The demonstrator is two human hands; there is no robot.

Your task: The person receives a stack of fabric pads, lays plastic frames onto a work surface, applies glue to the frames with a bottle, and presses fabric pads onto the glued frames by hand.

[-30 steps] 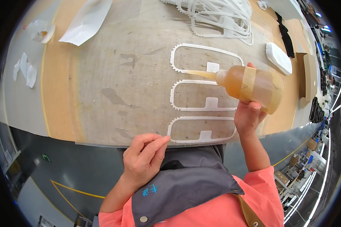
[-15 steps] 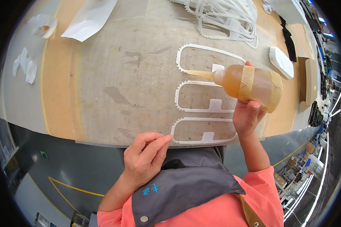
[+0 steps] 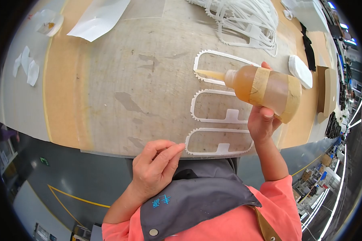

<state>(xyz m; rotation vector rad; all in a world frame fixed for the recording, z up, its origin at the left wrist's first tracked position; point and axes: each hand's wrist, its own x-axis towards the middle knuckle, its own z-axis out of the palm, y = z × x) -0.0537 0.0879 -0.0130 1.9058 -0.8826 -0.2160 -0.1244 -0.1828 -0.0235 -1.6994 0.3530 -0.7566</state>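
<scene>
My right hand [image 3: 263,122] grips a squeeze bottle [image 3: 265,90] of amber liquid, wrapped in bands of tape. The bottle lies almost level, its thin nozzle pointing left. The tip is over or on the toothed left end of the farthest white plastic frame [image 3: 221,52]; contact cannot be made out. Two similar frames lie nearer, a middle frame [image 3: 232,116] and a nearest frame [image 3: 222,149] along the table's front edge. My left hand [image 3: 157,162] is closed, thumb and finger pinched at the nearest frame's left end. The bottle hides part of the farthest and middle frames.
A heap of white frames [image 3: 249,24] lies at the back. On the right are a white oval piece [image 3: 300,71], a black strip [image 3: 308,46] and a cardboard box [image 3: 327,92]. White sheet [image 3: 98,20], paper scraps [image 3: 27,66] and a plastic cup [image 3: 48,23] lie left.
The nozzle tip has moved a little away from me, up the toothed left end of the farthest frame. My left hand keeps its pinch at the nearest frame. The view has shifted slightly.
</scene>
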